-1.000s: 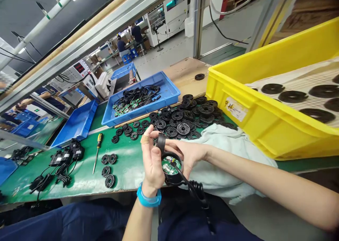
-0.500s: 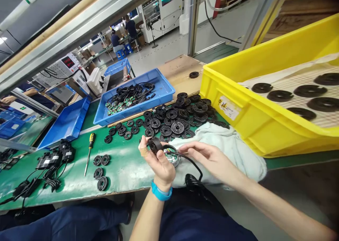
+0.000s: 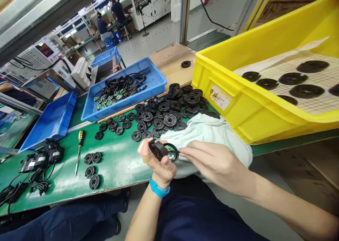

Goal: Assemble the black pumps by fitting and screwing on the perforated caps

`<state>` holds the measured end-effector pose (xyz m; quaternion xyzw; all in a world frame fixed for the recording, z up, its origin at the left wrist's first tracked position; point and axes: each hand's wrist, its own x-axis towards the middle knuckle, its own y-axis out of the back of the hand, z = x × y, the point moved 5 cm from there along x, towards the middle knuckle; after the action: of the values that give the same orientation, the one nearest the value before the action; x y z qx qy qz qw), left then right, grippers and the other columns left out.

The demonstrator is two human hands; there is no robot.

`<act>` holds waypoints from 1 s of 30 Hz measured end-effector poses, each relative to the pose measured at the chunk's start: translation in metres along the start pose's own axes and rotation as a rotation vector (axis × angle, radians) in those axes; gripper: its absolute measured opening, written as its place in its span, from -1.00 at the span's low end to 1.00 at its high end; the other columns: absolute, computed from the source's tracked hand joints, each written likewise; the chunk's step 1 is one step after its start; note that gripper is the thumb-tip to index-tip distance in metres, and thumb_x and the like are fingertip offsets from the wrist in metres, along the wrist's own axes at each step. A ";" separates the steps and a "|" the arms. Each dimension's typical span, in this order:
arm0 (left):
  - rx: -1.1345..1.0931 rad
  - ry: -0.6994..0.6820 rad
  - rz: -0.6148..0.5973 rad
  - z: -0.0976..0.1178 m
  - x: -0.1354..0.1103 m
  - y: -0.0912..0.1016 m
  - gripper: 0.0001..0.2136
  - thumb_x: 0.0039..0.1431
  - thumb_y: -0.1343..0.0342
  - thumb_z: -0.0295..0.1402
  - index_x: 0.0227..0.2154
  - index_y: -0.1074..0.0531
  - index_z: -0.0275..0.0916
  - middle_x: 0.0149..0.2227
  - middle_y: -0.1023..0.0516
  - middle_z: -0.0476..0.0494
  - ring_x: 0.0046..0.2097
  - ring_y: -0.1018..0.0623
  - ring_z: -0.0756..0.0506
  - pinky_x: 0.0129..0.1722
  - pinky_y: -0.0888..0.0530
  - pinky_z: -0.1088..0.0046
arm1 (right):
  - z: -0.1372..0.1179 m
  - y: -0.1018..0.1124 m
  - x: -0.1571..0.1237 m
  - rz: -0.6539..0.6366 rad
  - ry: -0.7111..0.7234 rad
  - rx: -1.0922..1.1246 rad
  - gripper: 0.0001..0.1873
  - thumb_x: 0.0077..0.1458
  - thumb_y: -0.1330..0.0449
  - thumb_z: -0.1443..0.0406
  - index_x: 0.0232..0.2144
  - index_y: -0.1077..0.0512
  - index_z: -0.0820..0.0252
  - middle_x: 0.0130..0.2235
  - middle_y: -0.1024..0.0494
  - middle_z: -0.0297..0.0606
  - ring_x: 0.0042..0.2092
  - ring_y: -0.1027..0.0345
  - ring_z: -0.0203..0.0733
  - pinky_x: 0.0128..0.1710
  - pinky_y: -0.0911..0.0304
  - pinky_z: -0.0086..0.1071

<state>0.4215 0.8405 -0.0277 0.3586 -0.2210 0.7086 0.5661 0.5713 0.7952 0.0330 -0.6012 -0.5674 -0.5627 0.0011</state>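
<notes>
My left hand (image 3: 160, 168), with a blue band at the wrist, grips a black round slotted housing (image 3: 158, 150) between thumb and fingers. Beside that housing sits a second round black part holding a green circuit board (image 3: 171, 155) with small wires. A black cable (image 3: 174, 150) comes off the board, and my right hand (image 3: 219, 163) pinches it just right of the board. The rest of the cable is hidden behind the right hand. Below and behind both hands lies a pale green cloth (image 3: 206, 131).
Many black slotted discs (image 3: 169, 120) are heaped behind my hands. A blue tray (image 3: 156, 87) holds cables with boards. At right stands a yellow bin (image 3: 222, 75) with discs on netting. A screwdriver (image 3: 79, 145), several loose discs (image 3: 94, 181) and black adapters (image 3: 42, 158) lie left.
My right hand has closed on the cable by the board; its fingers were looser before, with the cable looping down past them. The view has shifted, so the bench appears further left and higher.
</notes>
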 end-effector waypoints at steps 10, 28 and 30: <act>-0.099 0.054 -0.038 -0.007 0.003 0.000 -0.40 0.39 0.09 0.04 0.37 0.03 -0.02 0.07 -0.17 -0.25 -0.21 -0.54 -0.10 -0.22 -0.58 0.24 | 0.009 -0.001 0.021 -0.322 0.273 -0.218 -0.66 0.39 0.03 0.46 -0.34 -0.49 0.26 -0.44 -0.44 -0.28 -0.44 -0.28 -0.21 -0.41 -0.06 -0.29; -0.146 0.140 -0.076 -0.024 -0.009 -0.005 -0.19 0.23 -0.07 0.21 0.38 -0.01 -0.13 0.03 -0.39 -0.34 0.00 -0.52 -0.28 -0.05 -0.51 0.06 | 0.025 0.003 0.038 -0.512 0.294 -0.213 -0.65 0.41 0.01 0.39 -0.31 -0.54 0.24 -0.44 -0.42 -0.27 -0.45 -0.23 -0.24 -0.42 0.01 -0.33; -0.148 0.150 -0.074 -0.023 -0.008 -0.006 -0.19 0.23 -0.07 0.20 0.38 -0.01 -0.13 0.03 -0.39 -0.34 0.01 -0.52 -0.29 -0.04 -0.51 0.05 | 0.025 0.004 0.041 -0.535 0.256 -0.191 -0.64 0.43 0.02 0.38 -0.32 -0.55 0.22 -0.44 -0.40 -0.29 -0.47 -0.20 -0.27 -0.44 0.02 -0.34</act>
<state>0.4221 0.8540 -0.0491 0.2696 -0.2162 0.6937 0.6320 0.5793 0.8373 0.0538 -0.3524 -0.6452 -0.6649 -0.1321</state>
